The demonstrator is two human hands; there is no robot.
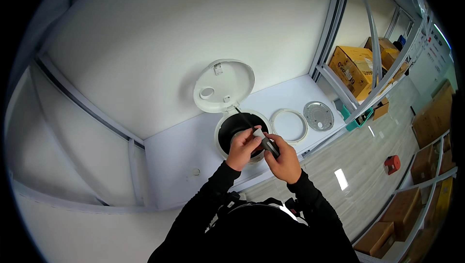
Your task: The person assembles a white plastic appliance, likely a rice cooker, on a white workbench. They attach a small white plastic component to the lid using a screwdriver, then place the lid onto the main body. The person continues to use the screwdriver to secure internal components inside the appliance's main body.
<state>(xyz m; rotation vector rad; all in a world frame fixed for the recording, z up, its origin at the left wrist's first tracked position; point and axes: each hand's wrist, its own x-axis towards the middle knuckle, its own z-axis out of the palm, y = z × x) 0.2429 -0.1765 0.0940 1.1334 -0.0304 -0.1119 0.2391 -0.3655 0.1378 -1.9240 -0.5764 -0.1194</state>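
Note:
An electric screwdriver (269, 146) with a grey and black handle is gripped in my right hand (285, 162). My left hand (240, 151) closes round its pale front end. Its long dark shaft slants up and left toward the hinge of a white rice cooker (217, 139). I cannot make out whether the tip touches a screw. The cooker's white lid (237, 81) stands raised at the back, its inner side facing me. Both hands are over the cooker's dark round opening and hide part of it.
Right of the cooker lie a white ring (305, 128) and a perforated metal disc (318, 116) on the white table (172, 154). A small pale round piece (195, 172) is at the left. Frame posts, yellow cartons (353, 69), a teal basket (359, 123) and a red stool (392, 164) are farther right.

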